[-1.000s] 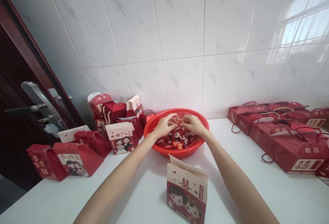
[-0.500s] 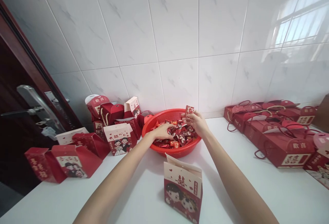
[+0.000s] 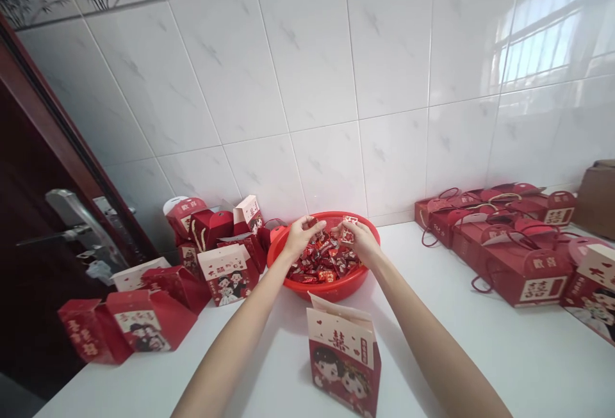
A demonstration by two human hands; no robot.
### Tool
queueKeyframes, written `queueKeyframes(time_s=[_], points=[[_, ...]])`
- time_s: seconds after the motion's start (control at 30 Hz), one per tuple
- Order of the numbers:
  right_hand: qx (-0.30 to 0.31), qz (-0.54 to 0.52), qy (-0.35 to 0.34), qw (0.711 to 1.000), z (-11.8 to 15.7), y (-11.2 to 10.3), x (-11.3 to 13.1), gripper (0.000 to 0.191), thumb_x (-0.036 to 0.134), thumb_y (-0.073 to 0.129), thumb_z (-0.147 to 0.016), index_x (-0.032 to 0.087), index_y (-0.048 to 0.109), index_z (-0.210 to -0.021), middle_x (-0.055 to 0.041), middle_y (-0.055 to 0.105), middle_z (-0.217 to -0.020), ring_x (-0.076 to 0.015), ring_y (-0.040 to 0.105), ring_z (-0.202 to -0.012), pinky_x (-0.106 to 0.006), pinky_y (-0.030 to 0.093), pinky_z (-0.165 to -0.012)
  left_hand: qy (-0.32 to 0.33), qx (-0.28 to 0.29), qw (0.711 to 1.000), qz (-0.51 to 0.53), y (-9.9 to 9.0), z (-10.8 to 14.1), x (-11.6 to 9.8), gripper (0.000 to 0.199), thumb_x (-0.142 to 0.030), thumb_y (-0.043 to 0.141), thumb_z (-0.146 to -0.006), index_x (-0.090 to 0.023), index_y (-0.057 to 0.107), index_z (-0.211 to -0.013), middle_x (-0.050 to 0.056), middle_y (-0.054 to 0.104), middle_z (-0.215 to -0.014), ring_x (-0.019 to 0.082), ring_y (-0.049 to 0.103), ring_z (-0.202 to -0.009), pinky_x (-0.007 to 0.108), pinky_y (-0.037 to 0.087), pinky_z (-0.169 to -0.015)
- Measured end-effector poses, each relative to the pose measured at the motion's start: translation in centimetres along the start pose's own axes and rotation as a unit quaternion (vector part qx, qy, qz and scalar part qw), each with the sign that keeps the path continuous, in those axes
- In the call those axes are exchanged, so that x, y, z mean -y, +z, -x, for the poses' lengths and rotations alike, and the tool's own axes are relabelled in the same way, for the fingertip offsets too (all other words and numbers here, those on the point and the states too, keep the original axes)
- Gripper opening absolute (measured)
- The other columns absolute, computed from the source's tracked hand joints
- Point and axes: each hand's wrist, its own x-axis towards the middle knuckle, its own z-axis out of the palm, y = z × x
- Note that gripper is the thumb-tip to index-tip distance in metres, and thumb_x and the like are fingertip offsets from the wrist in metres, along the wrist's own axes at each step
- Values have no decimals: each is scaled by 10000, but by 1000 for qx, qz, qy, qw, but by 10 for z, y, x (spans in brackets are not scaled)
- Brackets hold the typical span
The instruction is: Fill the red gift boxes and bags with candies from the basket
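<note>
A red plastic basket [image 3: 331,291] stands by the tiled wall, filled with small red-wrapped sweets [image 3: 321,261]. Over its left side, my left hand [image 3: 302,235] has its fingers closed at a small dark red wrapped piece. My right hand [image 3: 359,239] is at the basket's right side, pinching red-and-cream patterned packets [image 3: 348,229]. The two hands are apart. In front of the basket, between my forearms, a red and cream paper box [image 3: 343,357] with a cartoon couple stands upright, its top flaps raised.
Red and cream gift boxes [image 3: 148,322] crowd the left of the white table [image 3: 269,373]. Several red handled boxes [image 3: 519,264] line the right side, with a brown carton [image 3: 596,200] behind. A dark door with a metal handle [image 3: 81,219] is at the far left.
My left hand has lifted from the sweets towards the basket's back and closed its fingers. My right hand has moved slightly inward, still holding packets. The view has tilted up.
</note>
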Motion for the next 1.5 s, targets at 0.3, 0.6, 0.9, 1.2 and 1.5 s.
queueKeyframes(time_s=[0.3, 0.6, 0.9, 1.2, 1.5], points=[[77, -9, 21, 997, 10, 1, 6, 299, 413, 846, -644, 189, 705, -782, -38, 733, -895, -221, 699, -905, -382, 593, -809, -1, 20, 999, 40, 30, -3, -17, 544, -684, 747, -665, -185, 534, -624, -39, 519, -566, 120, 503, -550, 238, 424, -516], [-19, -67, -34, 997, -2, -4, -4, 331, 417, 885, -584, 209, 740, -796, -25, 763, -886, -192, 696, -815, -291, 577, -693, -61, 50, 993, -91, 3, -9, -4, 257, -410, 565, -887, -193, 701, -866, 52, 763, -918, 198, 711, -808, 302, 554, -776], [-61, -151, -40, 986, -10, -12, -6, 252, 229, 832, -646, 226, 725, -875, 7, 745, -760, -163, 686, -670, -272, 570, -578, -71, 150, 913, -371, 13, -18, 13, 204, -112, 721, -667, -213, 735, -844, 48, 776, -965, 266, 703, -989, 313, 515, -891], [-70, -158, -49, 984, -15, -13, -10, 171, 197, 840, -637, 185, 679, -692, 8, 718, -668, -144, 662, -595, -266, 575, -596, -81, 171, 914, -360, 15, -12, 8, 226, -63, 667, -692, -180, 776, -852, 45, 792, -916, 224, 722, -883, 283, 521, -825], [-71, -157, -43, 984, -13, -12, -9, 161, 209, 840, -654, 193, 700, -730, -13, 758, -756, -175, 713, -722, -293, 603, -692, -69, 208, 903, -370, 18, -6, 11, 227, -161, 709, -675, -200, 759, -893, 21, 772, -883, 216, 701, -861, 249, 498, -741]])
